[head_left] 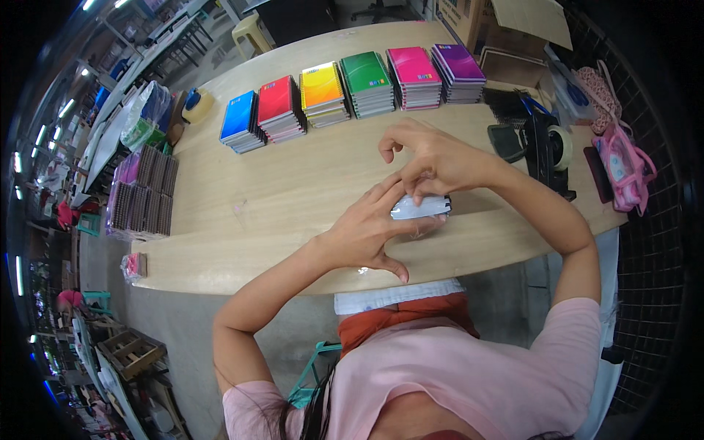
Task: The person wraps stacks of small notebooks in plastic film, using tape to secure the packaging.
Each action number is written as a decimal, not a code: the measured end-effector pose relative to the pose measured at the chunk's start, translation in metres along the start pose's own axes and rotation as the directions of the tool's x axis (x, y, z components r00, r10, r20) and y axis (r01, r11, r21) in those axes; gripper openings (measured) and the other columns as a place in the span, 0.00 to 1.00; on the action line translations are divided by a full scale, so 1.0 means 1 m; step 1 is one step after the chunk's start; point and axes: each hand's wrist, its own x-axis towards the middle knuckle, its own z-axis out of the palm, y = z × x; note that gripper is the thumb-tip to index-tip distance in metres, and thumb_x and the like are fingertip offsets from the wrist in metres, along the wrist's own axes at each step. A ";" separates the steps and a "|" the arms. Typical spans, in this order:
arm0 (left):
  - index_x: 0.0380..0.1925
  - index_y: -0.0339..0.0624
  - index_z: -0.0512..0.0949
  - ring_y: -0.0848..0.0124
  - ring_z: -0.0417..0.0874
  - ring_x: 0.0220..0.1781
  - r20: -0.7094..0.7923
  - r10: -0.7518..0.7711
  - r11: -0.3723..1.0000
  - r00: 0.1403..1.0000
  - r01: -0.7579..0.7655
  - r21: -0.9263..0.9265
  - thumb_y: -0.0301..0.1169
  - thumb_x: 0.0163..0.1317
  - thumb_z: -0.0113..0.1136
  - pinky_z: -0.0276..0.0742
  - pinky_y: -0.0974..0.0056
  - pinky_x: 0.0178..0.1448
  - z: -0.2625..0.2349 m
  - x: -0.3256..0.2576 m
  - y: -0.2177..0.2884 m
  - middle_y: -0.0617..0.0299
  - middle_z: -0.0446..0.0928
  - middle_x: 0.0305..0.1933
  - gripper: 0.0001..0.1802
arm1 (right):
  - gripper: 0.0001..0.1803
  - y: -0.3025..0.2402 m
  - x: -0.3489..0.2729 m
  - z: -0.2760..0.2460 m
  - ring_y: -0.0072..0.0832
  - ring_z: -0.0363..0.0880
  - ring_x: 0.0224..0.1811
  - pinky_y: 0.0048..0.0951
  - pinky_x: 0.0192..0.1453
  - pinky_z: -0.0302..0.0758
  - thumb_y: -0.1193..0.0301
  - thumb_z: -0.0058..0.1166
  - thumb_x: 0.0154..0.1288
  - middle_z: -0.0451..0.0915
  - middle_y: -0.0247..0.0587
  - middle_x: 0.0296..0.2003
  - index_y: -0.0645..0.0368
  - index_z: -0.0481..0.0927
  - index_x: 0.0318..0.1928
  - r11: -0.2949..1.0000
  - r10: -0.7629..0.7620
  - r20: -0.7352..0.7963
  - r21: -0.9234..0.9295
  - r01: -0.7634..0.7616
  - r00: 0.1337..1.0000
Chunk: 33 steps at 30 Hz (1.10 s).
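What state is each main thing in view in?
Small whitish item, partly covered by fingers
Left hand, spread, touching the item
Right hand, curled, touching the item
Spiral notebooks in six coloured stacks, closed
Brown cardboard box, open
Yellow plastic stool, upright

A small, oblong, pale bluish-white block [418, 208] shows dark marks at its right end and clear, glossy film [427, 232] along its near side. Partly covered, it sits lengthwise left to right over the near half of the table [282, 183], slightly right of the table's middle
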 end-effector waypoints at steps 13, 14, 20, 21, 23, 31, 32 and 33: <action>0.58 0.69 0.79 0.40 0.59 0.73 -0.175 -0.043 0.998 0.984 0.035 -0.048 0.50 0.43 0.74 0.59 0.43 0.72 0.024 0.001 0.008 0.42 0.56 0.74 0.36 | 0.62 0.010 -0.052 0.063 0.33 0.74 0.60 0.34 0.65 0.72 0.74 0.72 0.48 0.57 0.44 0.71 0.54 0.43 0.78 0.485 0.625 -0.044 0.805 -0.343 0.779; 0.56 0.67 0.81 0.41 0.59 0.73 -0.305 -0.049 0.999 0.951 0.046 -0.018 0.50 0.46 0.72 0.57 0.44 0.74 0.036 0.002 0.008 0.40 0.57 0.74 0.32 | 0.62 0.011 -0.050 0.063 0.33 0.74 0.60 0.34 0.65 0.72 0.74 0.72 0.48 0.57 0.44 0.71 0.54 0.43 0.78 0.487 0.620 -0.043 0.804 -0.341 0.784; 0.46 0.54 0.85 0.45 0.60 0.75 -0.663 -0.202 0.978 0.721 0.108 -0.180 0.42 0.53 0.71 0.54 0.45 0.75 0.006 0.006 0.033 0.40 0.59 0.73 0.19 | 0.65 0.005 -0.050 0.057 0.31 0.75 0.57 0.29 0.62 0.72 0.75 0.72 0.49 0.46 0.42 0.76 0.55 0.38 0.78 0.541 0.603 -0.061 0.763 -0.352 0.795; 0.43 0.53 0.85 0.46 0.59 0.75 -0.654 -0.241 0.969 0.717 0.135 -0.209 0.42 0.52 0.71 0.53 0.44 0.75 -0.002 0.008 0.039 0.40 0.59 0.73 0.17 | 0.65 0.006 -0.051 0.056 0.31 0.75 0.56 0.29 0.62 0.73 0.74 0.73 0.49 0.50 0.43 0.74 0.55 0.38 0.78 0.562 0.607 -0.077 0.745 -0.359 0.791; 0.37 0.49 0.86 0.47 0.58 0.75 -0.640 -0.316 0.947 0.700 0.190 -0.260 0.40 0.52 0.72 0.52 0.42 0.75 -0.016 0.012 0.049 0.41 0.59 0.73 0.14 | 0.65 0.005 -0.054 0.056 0.30 0.76 0.55 0.29 0.61 0.73 0.74 0.73 0.49 0.55 0.44 0.73 0.55 0.37 0.78 0.584 0.608 -0.093 0.725 -0.365 0.788; 0.39 0.49 0.84 0.45 0.62 0.72 -0.824 -0.399 0.852 0.403 -0.171 -0.495 0.50 0.57 0.69 0.50 0.36 0.73 -0.017 0.005 0.043 0.42 0.60 0.70 0.19 | 0.68 0.005 -0.052 0.057 0.36 0.76 0.55 0.32 0.62 0.72 0.69 0.75 0.47 0.54 0.51 0.74 0.57 0.37 0.78 0.517 0.621 -0.025 0.765 -0.385 0.783; 0.42 0.50 0.84 0.44 0.61 0.72 -0.830 -0.344 0.881 0.440 -0.155 -0.448 0.53 0.55 0.69 0.51 0.37 0.73 -0.022 0.005 0.041 0.41 0.60 0.70 0.22 | 0.67 0.006 -0.056 0.059 0.35 0.76 0.55 0.31 0.61 0.73 0.69 0.75 0.47 0.55 0.52 0.73 0.57 0.37 0.78 0.533 0.635 -0.039 0.744 -0.402 0.772; 0.46 0.52 0.83 0.44 0.60 0.72 -0.836 -0.286 0.911 0.468 -0.136 -0.388 0.55 0.54 0.69 0.51 0.38 0.73 -0.028 0.001 0.042 0.40 0.59 0.70 0.26 | 0.67 0.007 -0.053 0.060 0.30 0.76 0.51 0.29 0.57 0.74 0.71 0.74 0.47 0.65 0.48 0.63 0.56 0.36 0.78 0.541 0.617 -0.056 0.754 -0.372 0.785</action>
